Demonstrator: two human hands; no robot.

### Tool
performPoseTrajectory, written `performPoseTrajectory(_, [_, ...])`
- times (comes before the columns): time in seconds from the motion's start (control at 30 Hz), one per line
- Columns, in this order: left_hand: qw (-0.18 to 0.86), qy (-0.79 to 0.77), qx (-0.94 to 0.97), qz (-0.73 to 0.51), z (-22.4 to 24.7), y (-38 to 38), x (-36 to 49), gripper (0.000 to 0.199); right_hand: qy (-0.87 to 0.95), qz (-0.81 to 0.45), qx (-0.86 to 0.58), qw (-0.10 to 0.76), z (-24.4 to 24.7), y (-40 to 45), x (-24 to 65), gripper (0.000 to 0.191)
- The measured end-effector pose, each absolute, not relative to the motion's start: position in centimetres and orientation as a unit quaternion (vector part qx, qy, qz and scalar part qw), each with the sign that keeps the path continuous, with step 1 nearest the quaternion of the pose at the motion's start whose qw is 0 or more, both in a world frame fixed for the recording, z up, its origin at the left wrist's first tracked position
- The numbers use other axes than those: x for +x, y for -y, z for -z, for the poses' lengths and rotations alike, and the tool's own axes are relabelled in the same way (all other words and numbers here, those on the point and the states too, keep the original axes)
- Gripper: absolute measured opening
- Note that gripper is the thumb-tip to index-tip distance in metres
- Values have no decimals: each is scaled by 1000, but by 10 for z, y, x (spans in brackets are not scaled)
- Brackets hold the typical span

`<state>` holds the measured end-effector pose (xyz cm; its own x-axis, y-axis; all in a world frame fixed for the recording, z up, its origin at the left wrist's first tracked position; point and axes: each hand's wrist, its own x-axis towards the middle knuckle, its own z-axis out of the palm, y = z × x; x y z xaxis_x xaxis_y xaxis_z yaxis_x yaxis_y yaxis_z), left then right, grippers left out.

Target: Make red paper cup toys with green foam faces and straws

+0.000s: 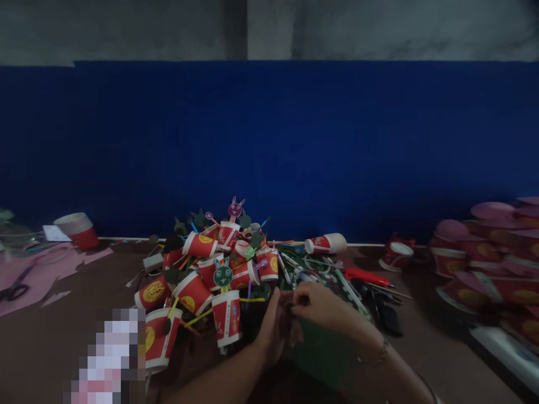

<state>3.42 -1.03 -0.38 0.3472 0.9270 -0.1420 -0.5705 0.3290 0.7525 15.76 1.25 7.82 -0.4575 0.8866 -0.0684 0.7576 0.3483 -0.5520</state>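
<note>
Low in the middle of the head view, my left hand (pixel 275 328) is raised with its palm turned toward my right hand (pixel 314 303). The right hand's fingers are curled in a pinch close to the left fingers. Whatever lies between them is too small and dark to make out. Just left of the hands is a pile of red paper cups (pixel 227 320) with bent coloured sticks. A green rabbit face (pixel 223 275) stands above one cup, and a pink rabbit face (pixel 234 209) tops another farther back. Green material (pixel 322 350) lies beneath my hands.
A red tool (pixel 368 276) and a dark object (pixel 389 318) lie right of my hands. Stacked cups (pixel 80 230), pink sheets (pixel 50 272) and scissors (pixel 14 292) are at left. More cups with pink discs (pixel 490 247) crowd the right. A blue panel (pixel 269 146) rises behind.
</note>
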Motion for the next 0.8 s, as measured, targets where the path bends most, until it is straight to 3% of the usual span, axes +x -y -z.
performPoseTrajectory(0.17, [663, -355, 338, -566, 23, 7, 41, 45, 802, -236, -535, 125, -89, -19, 168, 10])
performPoseTrajectory(0.47, [604, -384, 393, -577, 20, 6, 38, 43, 784, -272, -539, 144, -86, -23, 169, 10])
performPoseTrajectory(0.63, [594, -399, 384, -583, 11, 7, 38, 44, 790, -194, -556, 174, -95, -16, 163, 13])
performPoseTrajectory(0.8, [579, -414, 387, -586, 10, 8, 38, 44, 811, -106, -562, 123, -98, -9, 155, 18])
